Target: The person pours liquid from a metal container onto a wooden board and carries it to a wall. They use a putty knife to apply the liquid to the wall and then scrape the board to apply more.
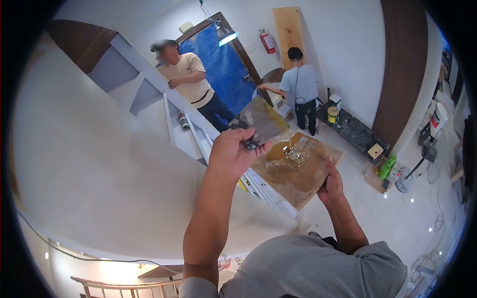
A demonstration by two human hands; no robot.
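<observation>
My left hand [236,151] is closed on a flat grey rectangular plate [266,121], like a spreader, with dark smudges near my fingers and a yellowish edge. The plate is raised above the far left corner of a wooden board [298,191]. My right hand [332,183] grips that board by its right edge, with the thumb on top and the other fingers mostly hidden beneath. A glossy amber, glue-like puddle [278,150] spreads over the board, and a pale, streaky patch lies in its middle.
A curved white structure [124,164] with open compartments fills the left side; a can [184,120] sits in one. Two people, one beyond the structure [191,74] and one [300,82] by a dark bench [355,130], stand ahead. Cables [437,223] trail across the floor.
</observation>
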